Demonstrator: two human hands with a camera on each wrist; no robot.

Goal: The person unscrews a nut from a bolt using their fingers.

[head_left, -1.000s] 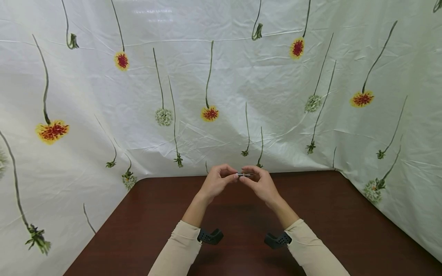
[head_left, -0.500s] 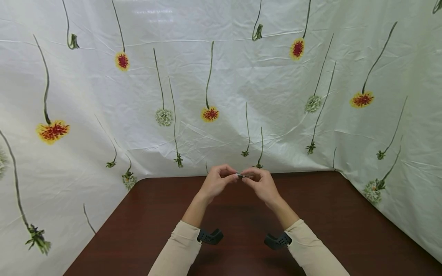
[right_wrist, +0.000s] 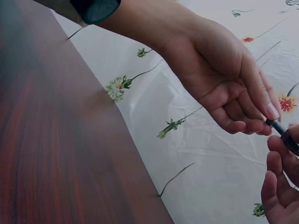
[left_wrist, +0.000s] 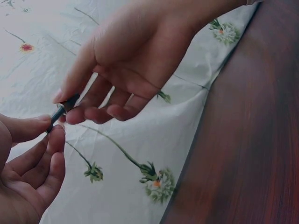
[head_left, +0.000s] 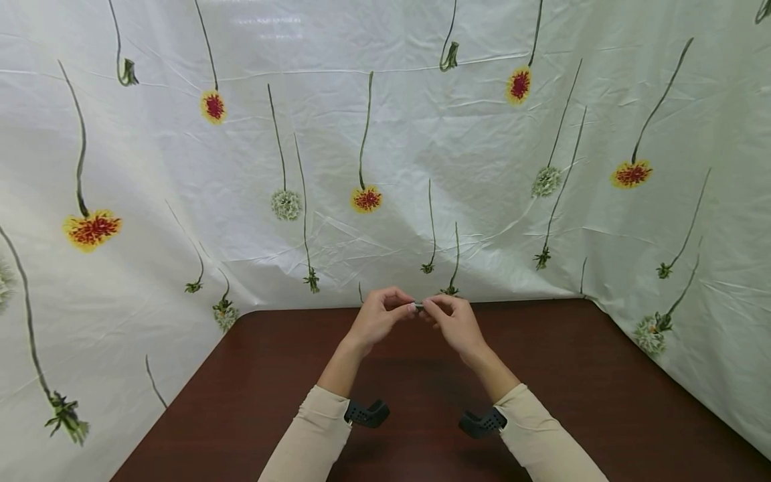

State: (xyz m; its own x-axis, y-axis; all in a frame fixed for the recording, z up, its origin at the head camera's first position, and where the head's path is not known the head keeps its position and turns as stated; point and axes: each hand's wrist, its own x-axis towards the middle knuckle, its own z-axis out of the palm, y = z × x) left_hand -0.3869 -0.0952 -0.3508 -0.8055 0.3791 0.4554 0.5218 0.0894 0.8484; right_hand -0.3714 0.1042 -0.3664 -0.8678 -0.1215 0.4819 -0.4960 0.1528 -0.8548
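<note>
Both hands meet above the table's far edge, holding a small metal bolt (left_wrist: pixel 57 113) with a silver threaded shank. My left hand (head_left: pixel 375 323) pinches the dark end of the bolt between thumb and forefinger. At the other end, thumb and forefinger of my right hand (head_left: pixel 458 325) pinch a black, roughly cylindrical piece (right_wrist: pixel 290 141) fitted on the shank. A short stretch of bare thread shows between the two grips in both wrist views. The other fingers of each hand are loosely bent. Fingertips hide part of both ends of the bolt.
A dark reddish-brown table (head_left: pixel 397 375) spreads beneath the forearms. Behind and beside it hangs a white cloth (head_left: pixel 397 147) printed with flowers. Each wrist wears a black band device, such as the left band (head_left: pixel 367 414).
My right thumb and forefinger have shifted round on the black piece, with the thumb now pushed forward and higher. The left hand stays in place, gripping the bolt.
</note>
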